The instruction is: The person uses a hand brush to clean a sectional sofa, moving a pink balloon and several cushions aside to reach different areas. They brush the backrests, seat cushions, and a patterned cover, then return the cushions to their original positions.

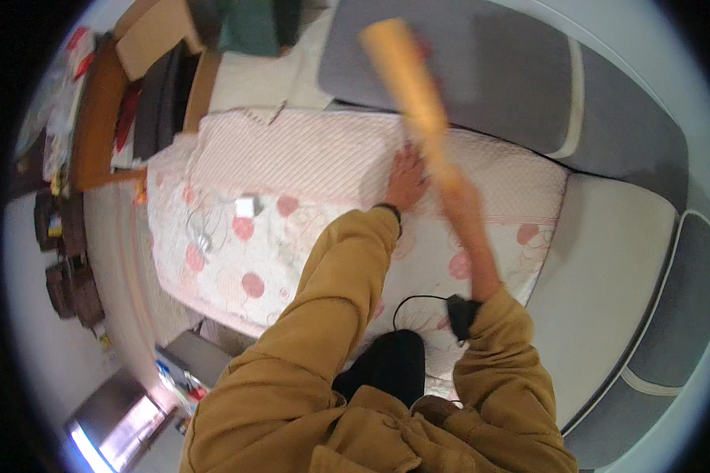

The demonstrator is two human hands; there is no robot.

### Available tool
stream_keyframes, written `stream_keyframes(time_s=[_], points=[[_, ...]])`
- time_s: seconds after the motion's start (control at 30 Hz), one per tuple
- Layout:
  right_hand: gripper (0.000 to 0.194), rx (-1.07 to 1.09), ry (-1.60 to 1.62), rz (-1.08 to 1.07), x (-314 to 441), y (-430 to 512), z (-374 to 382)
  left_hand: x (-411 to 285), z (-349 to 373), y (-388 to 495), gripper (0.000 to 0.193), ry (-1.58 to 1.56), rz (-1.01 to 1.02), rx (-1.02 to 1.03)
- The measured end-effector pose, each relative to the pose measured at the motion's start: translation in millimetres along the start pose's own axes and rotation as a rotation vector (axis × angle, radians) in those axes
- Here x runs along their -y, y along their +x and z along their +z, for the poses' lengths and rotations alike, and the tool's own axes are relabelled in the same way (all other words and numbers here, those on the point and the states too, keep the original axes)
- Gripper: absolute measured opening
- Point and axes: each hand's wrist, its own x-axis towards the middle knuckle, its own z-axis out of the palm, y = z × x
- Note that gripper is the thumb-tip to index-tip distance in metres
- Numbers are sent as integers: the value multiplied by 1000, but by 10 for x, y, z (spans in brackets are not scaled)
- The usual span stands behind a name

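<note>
My right hand (462, 198) grips the narrow end of a long, wood-coloured handled tool (411, 83). Motion blur hides its details, and its wide end points away from me above the grey sofa backrest (497, 77). Close by on the left, my left hand (407, 177) rests with fingers spread on the ribbed pink part of a quilted sofa cover (307, 148). White fabric with pink dots makes up the nearer part of this cover. A black device (462, 316) with a thin cable is at my right wrist.
A white cube-shaped item (247, 207) and a pale cable bundle (203, 241) lie on the cover at left. Beyond its left edge stands a wooden cabinet (94, 136) holding dark items. A bare cream seat cushion (621, 236) is on the right. A television (118, 423) is at lower left.
</note>
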Motion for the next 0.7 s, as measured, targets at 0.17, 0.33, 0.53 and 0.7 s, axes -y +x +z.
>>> stream_keyframes(time_s=[0.17, 0.33, 0.53, 0.7], points=[[20, -254, 381, 470, -204, 52, -80, 242, -254, -607, 57, 160, 212, 151], [17, 208, 440, 154, 192, -200, 1400, 253, -429, -1290, 48, 170, 112, 325], [15, 178, 454, 260, 318, -712, 884, 1410, -1502, -2326, 50, 241, -112, -353], [11, -226, 281, 392, -447, -1487, 140, 2245, -2476, -2655, 68, 846, -532, -446]])
